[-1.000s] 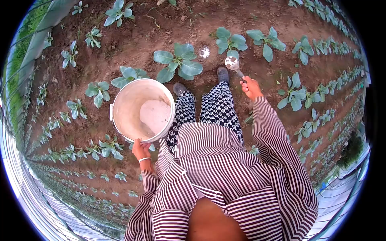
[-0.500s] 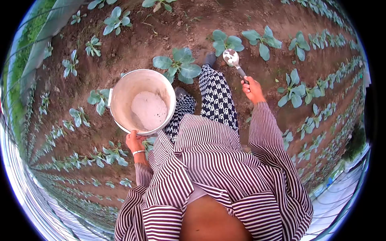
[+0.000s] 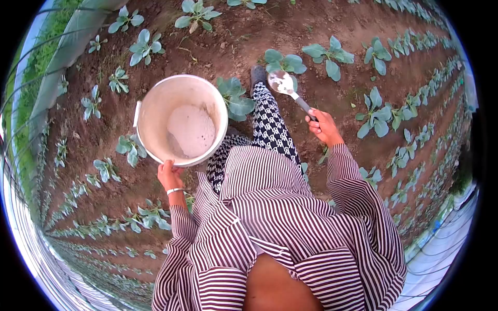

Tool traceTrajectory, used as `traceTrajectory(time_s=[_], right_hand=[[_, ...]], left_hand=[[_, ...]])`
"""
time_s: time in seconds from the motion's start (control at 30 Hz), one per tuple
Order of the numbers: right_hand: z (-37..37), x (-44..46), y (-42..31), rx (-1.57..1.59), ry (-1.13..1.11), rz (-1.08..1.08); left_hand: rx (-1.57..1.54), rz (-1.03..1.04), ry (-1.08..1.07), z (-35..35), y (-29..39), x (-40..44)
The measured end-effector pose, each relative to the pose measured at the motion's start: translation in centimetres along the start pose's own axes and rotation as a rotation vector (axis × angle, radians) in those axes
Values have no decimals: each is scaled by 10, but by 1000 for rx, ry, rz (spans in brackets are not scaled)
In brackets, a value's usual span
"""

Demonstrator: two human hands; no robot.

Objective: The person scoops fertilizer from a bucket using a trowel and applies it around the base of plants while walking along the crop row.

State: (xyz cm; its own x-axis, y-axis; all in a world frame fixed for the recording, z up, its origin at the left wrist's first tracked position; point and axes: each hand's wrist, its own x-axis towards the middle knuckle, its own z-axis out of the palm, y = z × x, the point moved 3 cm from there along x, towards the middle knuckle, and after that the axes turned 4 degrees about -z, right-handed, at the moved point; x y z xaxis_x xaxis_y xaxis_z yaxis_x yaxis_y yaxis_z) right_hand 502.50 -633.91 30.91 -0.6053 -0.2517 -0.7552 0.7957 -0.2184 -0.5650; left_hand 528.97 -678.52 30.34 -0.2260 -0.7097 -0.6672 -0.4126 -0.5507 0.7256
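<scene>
My left hand [image 3: 170, 177], with a white band at the wrist, grips the near rim of a pale bucket [image 3: 150, 118]. Inside the bucket lies pinkish-white powder [image 3: 191, 130]. My right hand [image 3: 324, 127] is closed round the dark handle of a spoon [image 3: 281, 83], whose bowl carries white residue and points up and to the left. That bowl is just below a leafy plant [image 3: 284, 61], beside my shoe [image 3: 258, 75]. Another broad-leaved plant [image 3: 237, 98] is partly hidden behind the bucket's right side.
Rows of leafy plants [image 3: 374, 113] run across brown soil [image 3: 249, 31] on both sides. A pale sheet edge [image 3: 67, 44] with green grass beyond it borders the upper left. White sheeting [image 3: 441, 264] curves along the lower right.
The bucket has risen in view and now covers part of the middle plant. My right hand and the spoon have shifted, the bowl moving left. My feet have stepped, and the white patch on the soil is out of sight.
</scene>
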Motion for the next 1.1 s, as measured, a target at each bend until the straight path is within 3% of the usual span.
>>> traceTrajectory(time_s=[0.17, 0.3, 0.43, 0.5, 0.6, 0.8, 1.1], right_hand=[[84, -3, 13, -148, -346, 98], [148, 22, 52, -304, -448, 191], [176, 73, 98, -397, -195, 300], [169, 97, 114, -397, -153, 304], [149, 125, 139, -417, -80, 386], [154, 119, 159, -333, -46, 371], [216, 54, 178, -340, -80, 273]], left_hand=[[-2, 87, -92, 45, 17, -18], [250, 217, -39, 67, 18, -24], [641, 354, 24, 79, 22, -49], [671, 328, -40, 87, 32, -71], [733, 454, -116, 94, 41, -84], [722, 411, -189, 82, 45, -90], [766, 465, -222, -4, 56, -8]])
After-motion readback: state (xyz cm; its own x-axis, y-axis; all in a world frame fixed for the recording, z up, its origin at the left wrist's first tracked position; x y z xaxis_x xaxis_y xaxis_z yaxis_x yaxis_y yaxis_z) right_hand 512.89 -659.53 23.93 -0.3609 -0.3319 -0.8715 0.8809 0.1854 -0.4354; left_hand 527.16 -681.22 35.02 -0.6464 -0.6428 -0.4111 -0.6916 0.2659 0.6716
